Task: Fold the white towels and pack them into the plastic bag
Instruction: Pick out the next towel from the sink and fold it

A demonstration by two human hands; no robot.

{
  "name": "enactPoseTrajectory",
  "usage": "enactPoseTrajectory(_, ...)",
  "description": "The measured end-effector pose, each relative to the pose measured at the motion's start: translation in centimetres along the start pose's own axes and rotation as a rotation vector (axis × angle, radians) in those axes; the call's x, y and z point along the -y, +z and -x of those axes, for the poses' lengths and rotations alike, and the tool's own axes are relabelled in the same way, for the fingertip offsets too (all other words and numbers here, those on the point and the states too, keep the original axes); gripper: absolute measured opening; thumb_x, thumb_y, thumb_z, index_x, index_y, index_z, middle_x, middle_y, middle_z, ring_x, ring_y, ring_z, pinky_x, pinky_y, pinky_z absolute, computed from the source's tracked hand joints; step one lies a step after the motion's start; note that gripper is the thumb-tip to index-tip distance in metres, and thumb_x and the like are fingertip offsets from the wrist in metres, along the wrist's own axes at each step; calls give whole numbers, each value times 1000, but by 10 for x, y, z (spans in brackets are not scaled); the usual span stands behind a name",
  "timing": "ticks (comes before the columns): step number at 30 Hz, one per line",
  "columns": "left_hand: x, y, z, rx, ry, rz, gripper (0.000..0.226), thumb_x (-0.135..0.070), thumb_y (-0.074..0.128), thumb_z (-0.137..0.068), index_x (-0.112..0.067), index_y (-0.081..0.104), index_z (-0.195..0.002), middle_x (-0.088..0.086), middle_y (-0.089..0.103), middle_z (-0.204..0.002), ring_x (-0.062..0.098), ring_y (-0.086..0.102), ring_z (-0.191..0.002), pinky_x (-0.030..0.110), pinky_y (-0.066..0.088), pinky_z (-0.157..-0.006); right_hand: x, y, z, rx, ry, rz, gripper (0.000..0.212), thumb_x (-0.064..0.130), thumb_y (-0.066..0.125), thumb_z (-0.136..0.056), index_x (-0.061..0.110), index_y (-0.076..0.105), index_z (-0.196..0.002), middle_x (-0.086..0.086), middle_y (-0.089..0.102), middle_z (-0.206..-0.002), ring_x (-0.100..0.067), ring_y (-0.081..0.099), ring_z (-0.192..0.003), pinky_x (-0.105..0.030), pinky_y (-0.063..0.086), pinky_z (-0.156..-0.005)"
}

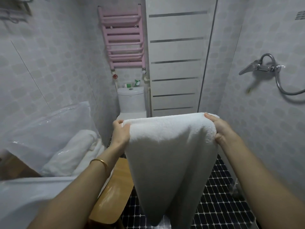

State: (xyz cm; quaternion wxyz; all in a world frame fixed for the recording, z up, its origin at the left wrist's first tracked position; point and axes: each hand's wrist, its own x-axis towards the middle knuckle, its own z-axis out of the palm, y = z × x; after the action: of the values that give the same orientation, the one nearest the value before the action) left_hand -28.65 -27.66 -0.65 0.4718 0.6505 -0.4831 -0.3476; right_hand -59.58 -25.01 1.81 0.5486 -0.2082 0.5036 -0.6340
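The left hand (120, 131) grips the top left corner of a white towel (171, 154), thumb on the near face and fingers curled round behind the edge. The right hand (219, 129) grips the top right corner the same way: its fingers wrap over the upper fold and the thumb presses in from below, bunching the cloth a little. Both hands are raised in front of the body at the same height and held apart, so the top edge is stretched nearly level between them. A thin gold bangle (99, 162) sits on the left wrist.

The towel hangs free in the air, doubled over along the top, and narrows to a rounded end low in the view, above the dark tiled floor (222, 195).

To the left, a clear plastic bag (49, 129) stands against the wall with folded towels (69, 154) lying inside it. A wooden stool (113, 187) is just beside the bag, partly behind the left forearm.

Farther back are a white toilet (132, 100), a pink towel radiator (123, 40) on the wall above it, and a shower tap (260, 66) with its hose on the right wall.
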Motion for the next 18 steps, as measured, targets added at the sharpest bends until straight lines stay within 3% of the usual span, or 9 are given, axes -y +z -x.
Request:
enactPoseTrajectory(2, -10, 0, -2, 39, -79, 55, 41, -17, 46, -94, -3, 40, -132, 16, 53, -118, 26, 55, -99, 35, 48, -80, -3, -10, -6, 24, 18, 198, 14, 18, 60, -92, 7, 62, -101, -8, 69, -77, -21, 66, -64, -28, 52, -52)
enactPoseTrajectory(3, -15, 0, -1, 75, -139, 98, 38, -11, 48, -92, 0, 45, -129, 19, 57, -111, 28, 59, -95, 36, 53, -76, -6, -16, -8, 41, 12, 343, 20, 21, 57, -94, 8, 61, -109, -8, 68, -83, -20, 65, -70, -29, 51, -56)
enactPoseTrajectory(5, -24, 0, 1, 146, -239, 203, 21, 1, 51, -87, 0, 63, -105, 12, 65, -84, 21, 63, -66, 28, 53, -53, -13, -29, -11, 73, 25, 540, 28, 29, 50, -98, 11, 58, -118, -8, 67, -93, -20, 64, -75, -25, 50, -53)
enactPoseTrajectory(7, -34, 5, 9, 192, -321, 311, 20, 5, 50, -86, -7, 66, -79, 9, 67, -71, 21, 61, -58, 28, 52, -50, -22, -41, -12, 107, 115, 585, 31, 35, 41, -101, 15, 55, -120, -10, 68, -98, -23, 65, -75, -25, 51, -49)
enactPoseTrajectory(11, -46, 16, 11, 206, -357, 337, 22, 3, 48, -90, -7, 61, -75, 13, 63, -84, 26, 57, -78, 38, 52, -76, -46, -53, -12, 80, 349, 552, 45, 48, 34, -100, 11, 54, -114, -16, 67, -100, -28, 63, -82, -38, 53, -68)
enactPoseTrajectory(14, -56, 14, 13, 211, -307, 314, 26, -4, 44, -96, -13, 53, -74, 6, 55, -78, 18, 53, -70, 29, 49, -68, -62, -52, -7, 171, 465, 340, 54, 58, 42, -93, 10, 63, -109, -14, 68, -104, -31, 63, -94, -44, 51, -82)
enactPoseTrajectory(16, -61, 10, 13, 191, -388, 400, 23, -7, 47, -96, -7, 55, -74, 8, 57, -77, 20, 54, -72, 31, 50, -75, -71, -54, -1, 311, 378, 156, 53, 50, 53, -89, 13, 56, -127, -13, 61, -125, -32, 59, -111, -46, 52, -88)
enactPoseTrajectory(18, -64, 5, 11, 197, -456, 483, 24, -6, 48, -95, -1, 52, -71, 10, 58, -74, 22, 54, -70, 31, 52, -70, -83, -57, 4, 374, 246, 40, 78, 38, 73, -77, 23, 35, -143, -5, 52, -134, -28, 58, -114, -44, 55, -83)
